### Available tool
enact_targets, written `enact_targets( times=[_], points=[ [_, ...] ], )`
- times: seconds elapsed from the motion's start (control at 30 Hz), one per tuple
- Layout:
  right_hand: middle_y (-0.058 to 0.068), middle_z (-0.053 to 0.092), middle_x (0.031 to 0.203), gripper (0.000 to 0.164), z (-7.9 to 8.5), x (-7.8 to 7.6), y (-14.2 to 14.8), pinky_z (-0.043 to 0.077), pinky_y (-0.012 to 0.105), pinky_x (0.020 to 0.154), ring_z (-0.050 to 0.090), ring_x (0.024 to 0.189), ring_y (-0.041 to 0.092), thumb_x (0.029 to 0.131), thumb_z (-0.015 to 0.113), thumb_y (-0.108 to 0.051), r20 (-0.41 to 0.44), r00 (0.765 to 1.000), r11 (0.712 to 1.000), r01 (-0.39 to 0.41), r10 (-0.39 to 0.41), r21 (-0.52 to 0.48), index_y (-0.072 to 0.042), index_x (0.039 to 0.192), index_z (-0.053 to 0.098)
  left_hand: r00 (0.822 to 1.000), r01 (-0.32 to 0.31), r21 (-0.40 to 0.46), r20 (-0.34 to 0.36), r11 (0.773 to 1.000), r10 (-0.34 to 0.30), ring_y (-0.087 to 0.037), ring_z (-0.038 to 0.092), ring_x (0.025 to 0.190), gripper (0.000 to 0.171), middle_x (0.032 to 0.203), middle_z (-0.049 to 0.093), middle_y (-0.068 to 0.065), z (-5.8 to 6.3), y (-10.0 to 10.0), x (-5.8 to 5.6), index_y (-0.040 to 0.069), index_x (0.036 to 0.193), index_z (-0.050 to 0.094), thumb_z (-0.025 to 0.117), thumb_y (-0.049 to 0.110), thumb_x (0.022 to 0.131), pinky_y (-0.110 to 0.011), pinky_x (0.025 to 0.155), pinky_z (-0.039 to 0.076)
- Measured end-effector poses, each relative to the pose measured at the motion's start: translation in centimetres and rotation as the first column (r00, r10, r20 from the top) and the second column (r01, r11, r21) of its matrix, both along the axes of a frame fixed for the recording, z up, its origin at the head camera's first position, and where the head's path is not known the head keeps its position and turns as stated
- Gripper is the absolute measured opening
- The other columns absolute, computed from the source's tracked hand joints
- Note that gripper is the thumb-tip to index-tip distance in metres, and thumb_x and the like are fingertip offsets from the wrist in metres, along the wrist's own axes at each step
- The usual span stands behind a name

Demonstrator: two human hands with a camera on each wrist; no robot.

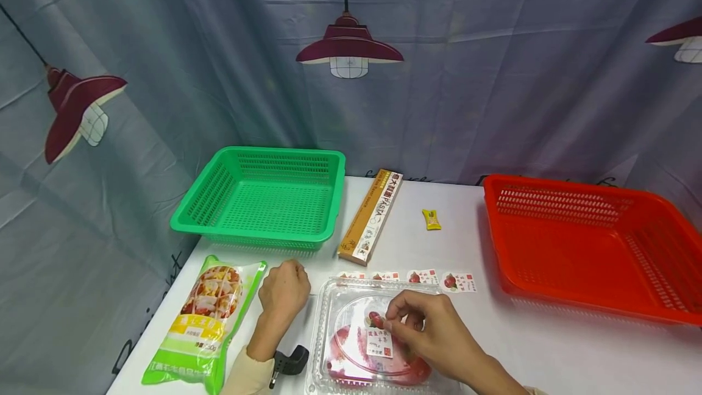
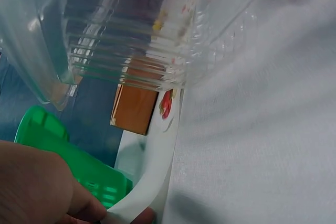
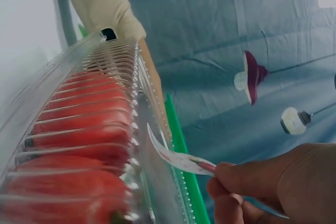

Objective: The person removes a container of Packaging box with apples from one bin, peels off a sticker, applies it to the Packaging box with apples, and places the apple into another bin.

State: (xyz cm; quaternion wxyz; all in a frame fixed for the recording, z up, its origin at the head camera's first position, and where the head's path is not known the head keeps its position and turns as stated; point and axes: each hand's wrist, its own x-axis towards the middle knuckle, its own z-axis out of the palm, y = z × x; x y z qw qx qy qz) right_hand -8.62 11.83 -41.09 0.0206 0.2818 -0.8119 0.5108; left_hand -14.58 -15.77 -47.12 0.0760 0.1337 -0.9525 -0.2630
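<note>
A clear plastic clamshell box (image 1: 323,328) with round red fruit (image 3: 84,121) inside stands closed at the front of the table. Over its lid, my right hand (image 1: 436,331) pinches a small white label (image 1: 378,342) printed with red fruit; the right wrist view shows this label (image 3: 181,162) bent and its free end above the lid. Just left of the box's far corner is my left hand (image 1: 285,291). Its thumb and finger pinch the end of a white sticker strip (image 2: 149,184), whose labels (image 1: 422,276) lie in a row behind the box.
A green basket (image 1: 260,238) stands at the back left, a red basket (image 1: 496,242) at the right. Between them lie a long pasta box (image 1: 370,218) and a small yellow packet (image 1: 431,220). A green and white food bag (image 1: 203,322) lies at the left edge.
</note>
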Motion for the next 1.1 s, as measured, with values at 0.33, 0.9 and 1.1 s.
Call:
enact_targets(
  times=[0.33,0.9,1.1],
  points=[
    [-0.026,0.056,0.067,0.036,-1.1,-0.3,-0.7,0.035,0.009,0.05,0.043,0.052,-0.008,0.07,0.08,0.004,-0.239,0.969,0.983,0.094,-0.055,0.157,-0.026,0.079,0.062,0.999,0.019,-0.003,-0.03,1.0,-0.019,-0.029,0.06,0.058,0.015,0.077,0.067,-0.015,-0.3,-0.1,0.3,0.002,0.093,0.073,0.066,0.014,0.087,-0.043,0.044,0.042],
    [-0.019,0.04,0.069,0.013,-1.0,0.2,-1.0,0.03,0.016,0.05,0.036,0.059,-0.003,0.077,0.084,-0.021,-0.341,0.938,0.899,0.2,-0.061,0.389,-0.024,0.089,0.079,0.999,0.039,-0.046,0.025,0.998,-0.038,-0.028,0.057,0.055,0.033,0.085,0.069,-0.02,-0.7,-0.1,0.5,0.004,0.113,0.066,0.069,0.011,0.081,-0.041,0.042,0.038],
    [-0.016,0.036,0.075,0.037,-0.8,0.7,-0.7,0.028,0.018,0.052,0.036,0.068,0.003,0.073,0.084,-0.042,-0.327,0.945,0.808,0.174,0.025,0.564,-0.029,0.107,0.077,0.999,0.04,-0.051,0.031,0.998,-0.038,-0.029,0.058,0.056,0.031,0.084,0.069,-0.02,-0.8,-0.3,0.5,0.005,0.112,0.065,0.069,0.012,0.082,-0.042,0.043,0.039]
  ],
)
